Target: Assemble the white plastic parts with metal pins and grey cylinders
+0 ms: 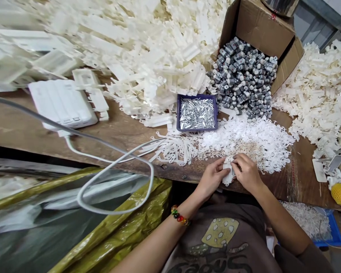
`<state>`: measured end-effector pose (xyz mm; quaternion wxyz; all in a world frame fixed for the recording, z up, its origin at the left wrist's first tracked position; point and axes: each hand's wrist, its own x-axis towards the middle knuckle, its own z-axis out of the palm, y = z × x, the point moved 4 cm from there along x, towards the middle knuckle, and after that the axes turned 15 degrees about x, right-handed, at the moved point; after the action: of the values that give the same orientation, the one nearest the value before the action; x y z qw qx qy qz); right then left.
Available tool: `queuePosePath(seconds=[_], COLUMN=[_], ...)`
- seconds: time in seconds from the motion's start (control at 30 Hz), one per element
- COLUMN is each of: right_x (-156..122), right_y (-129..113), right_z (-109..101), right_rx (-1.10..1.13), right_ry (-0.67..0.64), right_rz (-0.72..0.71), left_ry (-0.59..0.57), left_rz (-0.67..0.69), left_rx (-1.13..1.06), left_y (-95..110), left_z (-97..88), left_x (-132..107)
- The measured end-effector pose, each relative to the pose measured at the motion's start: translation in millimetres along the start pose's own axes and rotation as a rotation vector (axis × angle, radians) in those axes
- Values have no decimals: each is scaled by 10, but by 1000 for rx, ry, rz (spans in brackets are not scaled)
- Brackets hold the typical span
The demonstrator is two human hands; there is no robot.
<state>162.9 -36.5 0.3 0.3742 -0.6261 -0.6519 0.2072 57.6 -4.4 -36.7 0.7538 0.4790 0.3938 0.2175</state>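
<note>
At the table's front edge my left hand (213, 176) grips a white plastic part (228, 172), thumb and fingers closed on its left side. My right hand (246, 171) is pinched at the upper right of the same part; whether a smaller piece sits between those fingertips is hidden. Just beyond my hands lies a heap of small white plastic pieces (252, 134), with tiny beige bits (248, 148) among them. Long thin white strips (179, 148) lie to the left of the heap. Behind it stands a dark blue tray (178, 113) of shiny metal pins (198, 113).
A tipped cardboard box (265, 28) spills small grey motors (243, 76) at the back. Cream plastic parts (147, 57) are piled behind and at right. A white power adapter (63, 103) with a looping grey cable (116, 213) lies left, above a yellow-green sack (113, 227). A blue bin (337, 227) stands low right.
</note>
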Motion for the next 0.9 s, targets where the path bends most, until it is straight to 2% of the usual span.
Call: queuePosePath(seconds=[0.1,0.17,0.23,0.3,0.33,0.4,0.47,0.57,0.67,0.77,0.9], right_x=[-25,-89,-216,-397,-486,-628,-705,-715,-686,-674,-655], right_y=[-30,-2,111,285,376,538,642,677,648,651,757], right_z=[-1,-124,-378,-680,-804,-957,-1000,-963,-925,-937,-1001], right_rx=[11,47,3,-134,-204,-288,-312,-322,-315,-252,10], right_ry=[-3,35,164,286,295,219,134,83,66,83,211], right_rz=[1,32,119,239,287,341,348,320,296,298,374], left_ry=[6,-8,-32,-77,-107,-175,-263,-369,-342,-342,-543], left_rz=[0,-3,-36,-86,-107,-132,-140,-148,-144,-146,-187], left_rx=[-14,-18,-15,-12,-14,-21,-29,-37,-68,-94,-101], left_y=[-5,-1,-5,-21,-32,-55,-80,-123,-155,-157,-133], left_z=[-19,-31,-32,4,41,155,307,508,575,624,854], left_x=[11,9,-6,-34,-50,-78,-97,-100,-71,-67,-103])
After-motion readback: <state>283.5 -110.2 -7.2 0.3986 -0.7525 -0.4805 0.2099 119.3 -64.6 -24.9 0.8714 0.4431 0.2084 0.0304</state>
